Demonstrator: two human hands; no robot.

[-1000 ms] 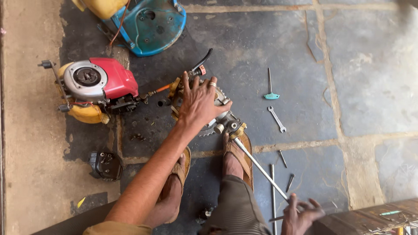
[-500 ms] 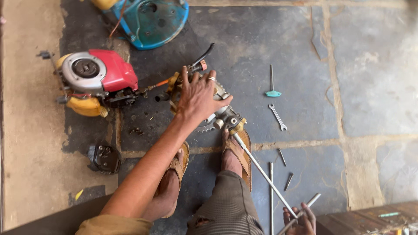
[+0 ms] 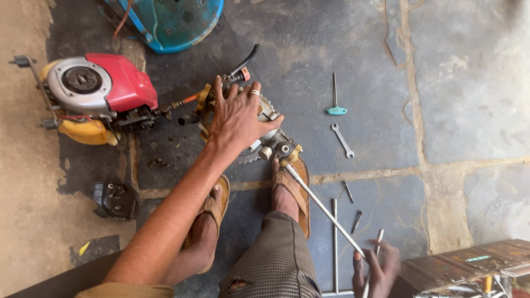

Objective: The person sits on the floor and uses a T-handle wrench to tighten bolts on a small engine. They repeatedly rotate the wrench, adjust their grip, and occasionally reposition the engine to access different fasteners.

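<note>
A floor (image 3: 452, 83) of large grey stone slabs with pale joints carries everything, with a sandy strip along the left edge of the frame. At upper left lies a small engine (image 3: 94, 96) with a red cover and yellow base; above it, at the top edge, a blue plastic seat (image 3: 176, 22). In the centre sits a metal gear assembly (image 3: 270, 138) with a long thin rod (image 3: 323, 208) running toward the lower right. Right of centre lie a T-handle key (image 3: 335, 102) and a small spanner (image 3: 342, 140). Loose bolts (image 3: 349, 192) lie below them. A black part (image 3: 116, 200) rests at lower left.
</note>
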